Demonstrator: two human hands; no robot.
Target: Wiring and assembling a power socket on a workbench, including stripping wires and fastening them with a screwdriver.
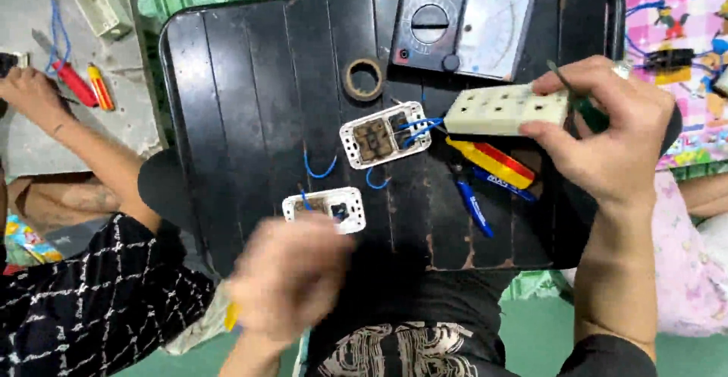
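Black slatted tray-table (pixel 250 81) across my lap, with both my hands over wiring parts.

Far left, another person's hand (pixel 30 92) rests beside a red-handled screwdriver (pixel 74 83) and a yellow-and-red tester pen (pixel 100 87) on the grey floor. My left hand (pixel 292 282) is blurred, hovering just below the small white switch plate (pixel 326 208) with blue wire ends; I cannot tell whether its fingers are closed or spread. Further right lie a brown tape ring (pixel 362 79), a larger white switch module (pixel 384 134) with blue wires, and a black analogue meter (pixel 460 26). My right hand (pixel 607 130) pinches a cream three-socket strip (pixel 504 110) between thumb and fingers, together with a thin green-handled tool (pixel 580 100). Under it rest blue-handled pliers (pixel 474 206) and a yellow-and-red tool (pixel 489 161).
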